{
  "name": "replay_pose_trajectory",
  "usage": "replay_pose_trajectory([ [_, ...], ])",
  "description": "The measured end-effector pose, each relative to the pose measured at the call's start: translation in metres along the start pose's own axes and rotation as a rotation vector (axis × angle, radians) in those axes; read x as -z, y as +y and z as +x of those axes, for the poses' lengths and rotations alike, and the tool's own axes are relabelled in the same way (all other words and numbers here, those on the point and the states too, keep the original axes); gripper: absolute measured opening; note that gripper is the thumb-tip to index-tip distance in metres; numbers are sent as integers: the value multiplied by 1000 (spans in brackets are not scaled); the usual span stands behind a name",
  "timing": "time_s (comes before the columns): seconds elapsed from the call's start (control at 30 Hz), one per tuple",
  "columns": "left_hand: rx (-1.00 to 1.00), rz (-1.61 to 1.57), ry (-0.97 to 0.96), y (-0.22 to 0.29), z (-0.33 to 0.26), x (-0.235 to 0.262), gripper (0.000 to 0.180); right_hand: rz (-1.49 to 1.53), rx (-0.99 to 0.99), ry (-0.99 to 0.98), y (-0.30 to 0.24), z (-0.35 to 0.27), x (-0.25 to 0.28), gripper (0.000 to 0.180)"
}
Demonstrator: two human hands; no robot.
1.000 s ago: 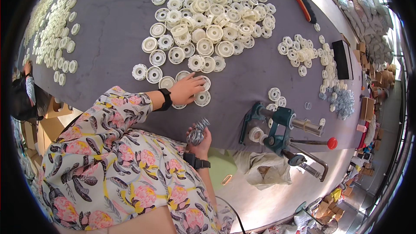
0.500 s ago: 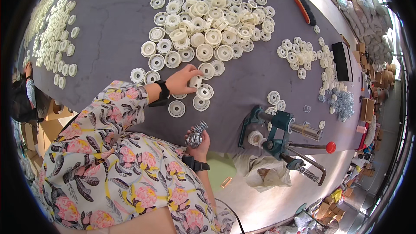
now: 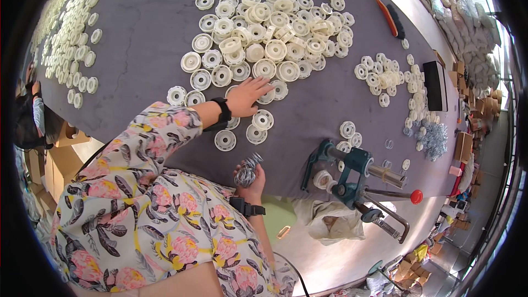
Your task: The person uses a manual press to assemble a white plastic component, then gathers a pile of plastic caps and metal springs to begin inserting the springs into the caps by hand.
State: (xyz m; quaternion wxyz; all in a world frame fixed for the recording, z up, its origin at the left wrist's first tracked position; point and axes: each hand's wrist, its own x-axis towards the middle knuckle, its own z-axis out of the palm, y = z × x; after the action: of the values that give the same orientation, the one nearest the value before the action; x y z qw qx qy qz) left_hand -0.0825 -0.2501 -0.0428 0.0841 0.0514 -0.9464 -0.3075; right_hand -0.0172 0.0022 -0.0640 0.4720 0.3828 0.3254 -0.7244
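A white wheel [image 3: 268,99], centre of the frame, lies under the left hand [image 3: 248,97], fingers spread, no grip visible; below, the right hand [image 3: 252,189] cups metal springs [image 3: 247,172]. Wheels are apparently being laid out; next calls for pinching a rim.

Cream discs [image 3: 254,53], silver springs [image 3: 245,176], pink-flowered garment [image 3: 165,198]

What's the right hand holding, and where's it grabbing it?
The right hand cups a clump of silvery wire coils around its lower part; loops poke out the top.
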Motion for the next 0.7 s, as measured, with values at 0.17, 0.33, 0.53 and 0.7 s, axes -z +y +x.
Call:
replay_pose_trajectory([
  [0.17,-54,-8,-255,8,-3,-9,46,-8,122,90,-9,4,2,40],
  [0.33,-113,-98,-63,11,20,-21,32,11,273,-84,-52,24,54,40],
  [0.53,-32,339,-47,6,63,-50,46,-102,169,-215,-58,23,71,45],
  [0.7,69,476,-239,14,81,-53,36,-136,182,-220,-59,24,67,45],
])
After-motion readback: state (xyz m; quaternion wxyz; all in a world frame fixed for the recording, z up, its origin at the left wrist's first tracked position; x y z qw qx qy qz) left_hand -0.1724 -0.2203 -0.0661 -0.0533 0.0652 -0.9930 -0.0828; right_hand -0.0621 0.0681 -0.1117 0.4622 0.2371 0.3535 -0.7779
